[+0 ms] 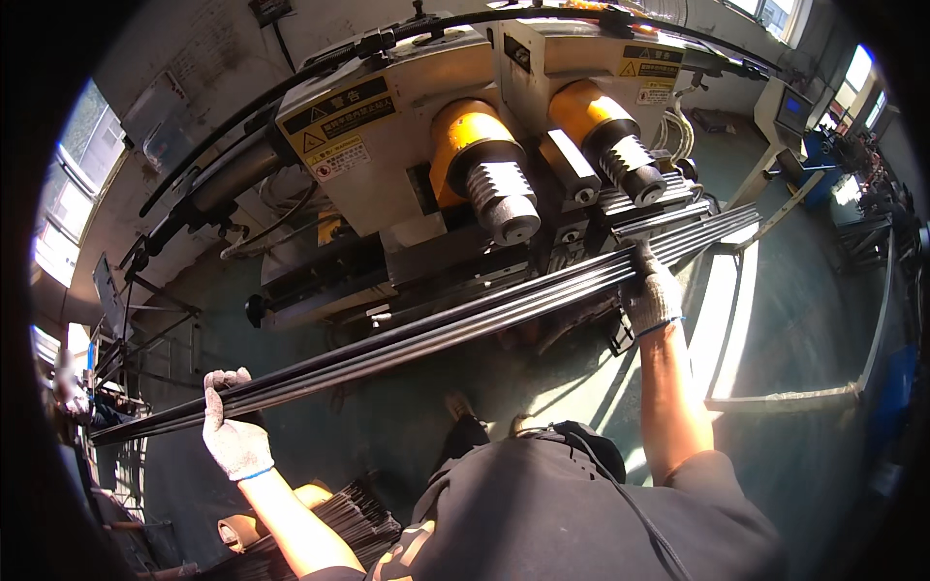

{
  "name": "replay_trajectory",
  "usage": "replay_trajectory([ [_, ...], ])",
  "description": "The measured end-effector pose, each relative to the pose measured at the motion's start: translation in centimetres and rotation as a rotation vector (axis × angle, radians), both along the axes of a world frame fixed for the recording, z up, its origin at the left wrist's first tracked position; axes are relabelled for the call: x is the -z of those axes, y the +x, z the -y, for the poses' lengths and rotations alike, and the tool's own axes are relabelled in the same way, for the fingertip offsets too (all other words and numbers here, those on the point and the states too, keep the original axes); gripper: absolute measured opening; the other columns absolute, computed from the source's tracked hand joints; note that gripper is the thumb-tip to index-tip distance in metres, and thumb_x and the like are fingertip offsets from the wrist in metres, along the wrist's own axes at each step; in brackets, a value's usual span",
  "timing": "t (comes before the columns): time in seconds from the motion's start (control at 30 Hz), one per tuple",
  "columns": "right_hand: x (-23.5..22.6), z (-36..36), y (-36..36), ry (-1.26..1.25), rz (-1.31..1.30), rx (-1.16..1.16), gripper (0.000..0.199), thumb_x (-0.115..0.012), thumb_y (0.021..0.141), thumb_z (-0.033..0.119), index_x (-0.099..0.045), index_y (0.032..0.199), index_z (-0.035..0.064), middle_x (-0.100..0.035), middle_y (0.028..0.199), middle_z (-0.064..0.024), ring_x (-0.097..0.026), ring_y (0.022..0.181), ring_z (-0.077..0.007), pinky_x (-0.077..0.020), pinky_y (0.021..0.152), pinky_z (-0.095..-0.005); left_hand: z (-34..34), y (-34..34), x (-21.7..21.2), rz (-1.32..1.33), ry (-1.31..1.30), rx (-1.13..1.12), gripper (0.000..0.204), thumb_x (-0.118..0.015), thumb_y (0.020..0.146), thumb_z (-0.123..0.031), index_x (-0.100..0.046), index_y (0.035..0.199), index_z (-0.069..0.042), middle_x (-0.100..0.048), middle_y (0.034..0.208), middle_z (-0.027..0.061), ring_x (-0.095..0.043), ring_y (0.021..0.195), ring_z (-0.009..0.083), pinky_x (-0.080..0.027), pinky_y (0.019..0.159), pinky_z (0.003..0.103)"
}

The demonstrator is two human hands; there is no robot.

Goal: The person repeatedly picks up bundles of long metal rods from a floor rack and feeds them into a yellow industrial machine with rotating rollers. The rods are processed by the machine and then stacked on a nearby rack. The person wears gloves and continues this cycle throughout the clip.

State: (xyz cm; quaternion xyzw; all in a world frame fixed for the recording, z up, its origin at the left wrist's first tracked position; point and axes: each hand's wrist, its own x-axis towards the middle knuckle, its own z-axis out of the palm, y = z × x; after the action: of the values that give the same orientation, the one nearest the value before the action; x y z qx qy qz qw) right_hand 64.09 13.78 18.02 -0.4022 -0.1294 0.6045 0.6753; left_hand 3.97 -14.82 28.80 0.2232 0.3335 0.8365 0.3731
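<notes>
White-gloved left hand and right hand grip long grey metal rods, slanting near-left to far-right before yellow-and-black hazard labels!

A window lets daylight in at the left of the frame, and another window shows at the top right. A pale console with a small blue screen stands at the upper right, and sunlight streaks the green floor. A brown roll lies at the lower left, while a stained wall spans the upper left
</notes>
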Motion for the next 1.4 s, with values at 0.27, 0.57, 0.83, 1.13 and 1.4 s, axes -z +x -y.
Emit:
replay_trajectory([
  [0.27, -0.4, -6.2, -8.2, 0.121, -0.017, 0.098, 0.028, -0.06, 0.111, 0.024, -0.075, 0.127, 0.0059, -0.079, 0.114, -0.0088, -0.075, 0.101, -0.0253, -0.0624, 0.092, -0.0397, -11.5, -0.2, 7.8, 0.266, -0.212, 0.002, 0.022, -0.064, 0.112, -0.02, -0.074, 0.109, -0.001, -0.076, 0.109, 0.0151, -0.073, 0.107, 0.0316, -0.058, 0.112, 0.049],
  [0.57, 5.0, -13.7, -6.4, -0.395, 1.231, -0.054, 0.043, -0.058, 0.111, 0.045, -0.077, 0.129, 0.0112, -0.079, 0.116, -0.0042, -0.075, 0.101, -0.0213, -0.0586, 0.082, -0.0346, -21.4, 4.2, 12.3, 0.486, -0.807, 0.061, 0.028, -0.084, 0.101, -0.04, -0.071, 0.089, -0.018, -0.024, 0.057, -0.0034, -0.02, 0.042, 0.0223, -0.016, 0.041, 0.037],
  [0.83, 1.0, -10.8, -9.2, -0.195, 2.487, -0.317, 0.031, -0.083, 0.087, 0.026, -0.082, 0.114, 0.0111, -0.082, 0.111, -0.0128, -0.08, 0.104, -0.0282, -0.0625, 0.083, -0.0408, -17.5, -9.5, 13.8, 0.425, -0.493, 0.291, 0.038, -0.073, 0.108, -0.04, -0.08, 0.12, -0.005, -0.08, 0.131, 0.0126, -0.074, 0.115, 0.0296, -0.058, 0.1, 0.039],
  [1.13, 3.9, -13.0, -9.7, -0.329, 2.431, -0.439, 0.022, -0.07, 0.102, 0.028, -0.082, 0.108, 0.0107, -0.082, 0.1, -0.0094, -0.079, 0.092, -0.0248, -0.0583, 0.074, -0.0389, -18.4, -3.2, 11.7, 0.407, -0.569, 0.023, 0.042, -0.078, 0.105, -0.04, -0.075, 0.123, -0.002, -0.078, 0.123, 0.0086, -0.071, 0.111, 0.0274, -0.053, 0.103, 0.04],
  [1.4, 3.7, -10.9, -11.2, -0.105, 0.29, 0.233, 0.032, -0.06, 0.115, 0.037, -0.075, 0.116, 0.0084, -0.075, 0.094, -0.0064, -0.073, 0.084, -0.02, -0.0566, 0.071, -0.0339, -20.9, 0.6, 13.4, 0.491, -0.639, 0.056, 0.038, -0.081, 0.102, -0.043, -0.062, 0.087, -0.014, -0.054, 0.081, 0.0004, -0.041, 0.061, 0.0235, -0.039, 0.058, 0.038],
])
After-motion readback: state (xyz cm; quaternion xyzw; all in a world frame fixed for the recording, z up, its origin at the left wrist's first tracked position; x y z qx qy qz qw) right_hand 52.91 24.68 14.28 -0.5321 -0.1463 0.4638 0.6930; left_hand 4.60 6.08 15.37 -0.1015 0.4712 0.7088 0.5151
